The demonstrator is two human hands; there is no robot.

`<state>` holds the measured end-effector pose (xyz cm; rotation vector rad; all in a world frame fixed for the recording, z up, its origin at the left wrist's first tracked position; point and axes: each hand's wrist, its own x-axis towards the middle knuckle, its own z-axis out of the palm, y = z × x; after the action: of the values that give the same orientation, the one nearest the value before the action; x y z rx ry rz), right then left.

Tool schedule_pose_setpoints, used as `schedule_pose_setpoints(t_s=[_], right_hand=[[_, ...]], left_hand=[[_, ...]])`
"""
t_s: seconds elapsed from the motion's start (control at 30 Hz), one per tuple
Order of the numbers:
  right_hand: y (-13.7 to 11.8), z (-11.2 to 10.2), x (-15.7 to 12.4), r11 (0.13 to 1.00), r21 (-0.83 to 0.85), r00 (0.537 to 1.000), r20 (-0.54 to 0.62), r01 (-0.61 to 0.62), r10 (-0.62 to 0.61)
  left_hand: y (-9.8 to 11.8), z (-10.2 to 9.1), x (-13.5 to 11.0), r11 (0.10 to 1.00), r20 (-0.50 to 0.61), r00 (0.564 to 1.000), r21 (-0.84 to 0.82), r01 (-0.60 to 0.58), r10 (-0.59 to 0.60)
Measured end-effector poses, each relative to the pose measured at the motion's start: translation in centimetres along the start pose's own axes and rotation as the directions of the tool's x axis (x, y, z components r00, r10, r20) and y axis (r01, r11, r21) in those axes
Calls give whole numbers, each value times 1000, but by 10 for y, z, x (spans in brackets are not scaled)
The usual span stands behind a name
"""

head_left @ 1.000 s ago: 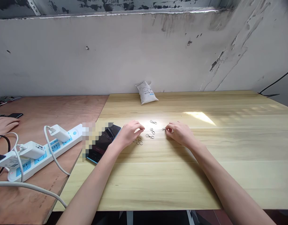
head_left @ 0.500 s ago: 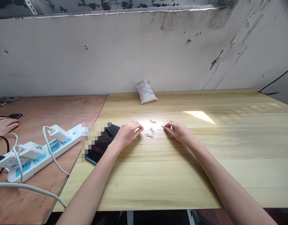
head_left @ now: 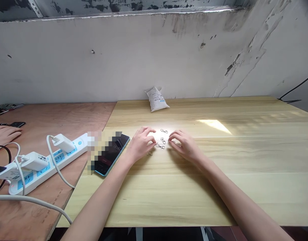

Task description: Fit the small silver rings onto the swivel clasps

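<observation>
Head view, as we look down at our pale pine tabletop (head_left: 219, 201):
- Our left hand (head_left: 141, 142) is open, fingers loosely curved and empty as far as we can see, fingertips just beside a silver metal swivel clasp (head_left: 160, 146).
- Our right hand (head_left: 185, 145) is also open and apparently empty, near a tiny silver metal piece (head_left: 173, 142).
- Two more silver metal clasps (head_left: 163, 135) and small silver metal rings (head_left: 149, 153) lie between our hands.
- Nothing is lifted; pieces this small call for a fingertip pinch.
- A black smartphone with a blue edge (head_left: 111, 154) lies near the tabletop's left edge.
- A white printed sack (head_left: 157, 99) rests at the far edge.
</observation>
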<state>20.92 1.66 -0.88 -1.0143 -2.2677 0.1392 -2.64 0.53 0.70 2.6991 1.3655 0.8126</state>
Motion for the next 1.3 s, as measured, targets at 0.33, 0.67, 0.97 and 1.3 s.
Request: schedule_pose_setpoints(t_s=[0.33, 0.67, 0.97, 1.3], right_hand=[[-18, 19, 2, 996, 81, 995, -99, 37, -29], [-19, 21, 2, 998, 51, 993, -117, 28, -22], [-18, 23, 0, 996, 75, 992, -113, -45, 53], [-30, 19, 1, 997, 43, 993, -103, -61, 65]], left_hand=[[9, 9, -1, 997, -59, 997, 48, -53, 56], [10, 12, 0, 996, -87, 993, 49, -75, 79], [12, 8, 1, 995, -79, 997, -101, 6, -14], [24, 2, 4, 889, -107, 971, -433, 150, -215]])
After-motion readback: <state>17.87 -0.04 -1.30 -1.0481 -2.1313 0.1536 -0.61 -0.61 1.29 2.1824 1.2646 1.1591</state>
